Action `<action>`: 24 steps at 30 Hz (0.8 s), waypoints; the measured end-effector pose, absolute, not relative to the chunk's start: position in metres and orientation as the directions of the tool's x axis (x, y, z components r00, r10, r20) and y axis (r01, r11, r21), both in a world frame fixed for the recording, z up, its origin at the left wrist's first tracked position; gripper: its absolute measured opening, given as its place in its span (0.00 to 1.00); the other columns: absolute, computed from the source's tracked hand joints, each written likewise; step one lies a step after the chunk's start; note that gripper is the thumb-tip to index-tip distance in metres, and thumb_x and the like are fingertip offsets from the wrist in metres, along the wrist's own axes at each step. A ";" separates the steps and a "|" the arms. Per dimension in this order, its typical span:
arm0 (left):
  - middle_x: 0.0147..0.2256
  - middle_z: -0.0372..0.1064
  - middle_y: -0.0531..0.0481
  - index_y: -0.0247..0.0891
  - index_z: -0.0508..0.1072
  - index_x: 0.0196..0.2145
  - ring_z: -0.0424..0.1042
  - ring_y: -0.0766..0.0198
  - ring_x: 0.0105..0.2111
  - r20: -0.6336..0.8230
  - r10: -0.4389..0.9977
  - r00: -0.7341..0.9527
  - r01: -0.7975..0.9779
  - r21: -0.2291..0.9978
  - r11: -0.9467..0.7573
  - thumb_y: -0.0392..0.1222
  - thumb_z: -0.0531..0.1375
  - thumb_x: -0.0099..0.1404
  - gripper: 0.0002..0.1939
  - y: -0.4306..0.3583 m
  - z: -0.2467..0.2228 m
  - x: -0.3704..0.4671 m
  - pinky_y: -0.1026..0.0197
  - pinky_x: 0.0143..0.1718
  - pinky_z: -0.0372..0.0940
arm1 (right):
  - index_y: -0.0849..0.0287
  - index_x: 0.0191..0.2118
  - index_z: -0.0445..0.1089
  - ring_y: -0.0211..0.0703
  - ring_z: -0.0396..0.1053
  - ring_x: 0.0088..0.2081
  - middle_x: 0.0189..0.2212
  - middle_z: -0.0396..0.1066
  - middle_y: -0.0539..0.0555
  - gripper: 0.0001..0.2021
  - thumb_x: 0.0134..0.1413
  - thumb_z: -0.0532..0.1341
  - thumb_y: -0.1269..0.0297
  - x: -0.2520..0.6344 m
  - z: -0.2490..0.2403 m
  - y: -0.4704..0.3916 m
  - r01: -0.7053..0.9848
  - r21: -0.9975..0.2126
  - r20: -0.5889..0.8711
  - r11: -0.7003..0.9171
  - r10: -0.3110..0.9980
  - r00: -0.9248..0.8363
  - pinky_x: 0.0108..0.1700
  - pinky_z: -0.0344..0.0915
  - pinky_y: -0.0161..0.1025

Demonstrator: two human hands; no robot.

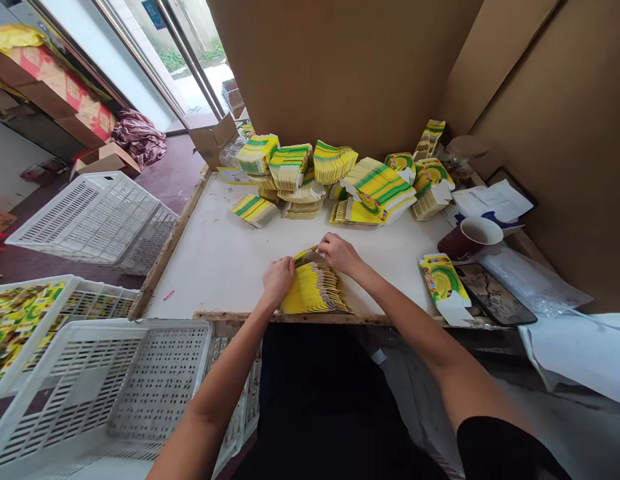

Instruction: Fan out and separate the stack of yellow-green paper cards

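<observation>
A fanned stack of flat yellow cartons lies at the table's front edge, right before me. My left hand is closed on the stack's upper left side, its fingers curled over the carton edges. At the far end of the same stack, my right hand pinches the edge of a carton between thumb and fingers. The fingertips partly hide which single carton is held. Behind the hands, several bundles of yellow and green folded cartons are piled along the back of the white table.
To the right are a maroon mug, a phone, a single carton and a clear plastic bag. White plastic crates stand at the lower left; one holds yellow packets. Cardboard panels wall the back.
</observation>
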State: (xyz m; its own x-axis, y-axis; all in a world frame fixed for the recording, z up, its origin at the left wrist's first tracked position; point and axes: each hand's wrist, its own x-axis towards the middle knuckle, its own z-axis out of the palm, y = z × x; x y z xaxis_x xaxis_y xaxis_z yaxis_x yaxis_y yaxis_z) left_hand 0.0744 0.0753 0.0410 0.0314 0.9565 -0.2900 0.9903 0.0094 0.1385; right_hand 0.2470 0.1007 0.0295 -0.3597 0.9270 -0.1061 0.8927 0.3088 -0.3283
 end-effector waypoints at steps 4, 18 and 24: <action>0.45 0.72 0.43 0.38 0.70 0.45 0.69 0.55 0.47 -0.277 0.960 0.031 0.989 0.150 0.012 0.42 0.40 0.72 0.20 0.073 0.044 0.077 0.57 0.44 0.61 | 0.61 0.46 0.69 0.45 0.66 0.47 0.44 0.71 0.58 0.13 0.58 0.53 0.75 0.240 0.040 0.104 0.903 -0.299 -0.157 0.308 0.918 -0.365 0.44 0.57 0.34; 0.45 0.72 0.42 0.35 0.72 0.44 0.70 0.55 0.46 -0.248 0.968 0.046 0.961 0.276 0.025 0.38 0.41 0.69 0.21 0.075 0.044 0.078 0.57 0.46 0.63 | 0.63 0.34 0.75 0.47 0.74 0.38 0.36 0.77 0.62 0.15 0.57 0.50 0.72 0.210 0.035 0.120 0.943 -0.287 -0.171 0.167 0.960 -0.222 0.35 0.61 0.35; 0.47 0.72 0.36 0.32 0.73 0.47 0.70 0.49 0.47 -0.330 0.942 0.059 0.949 0.312 0.050 0.37 0.47 0.63 0.21 0.086 0.045 0.080 0.52 0.45 0.65 | 0.55 0.20 0.73 0.50 0.75 0.34 0.25 0.77 0.52 0.11 0.41 0.54 0.65 0.206 -0.014 0.146 0.574 -0.805 -0.173 0.152 0.865 -0.471 0.36 0.69 0.38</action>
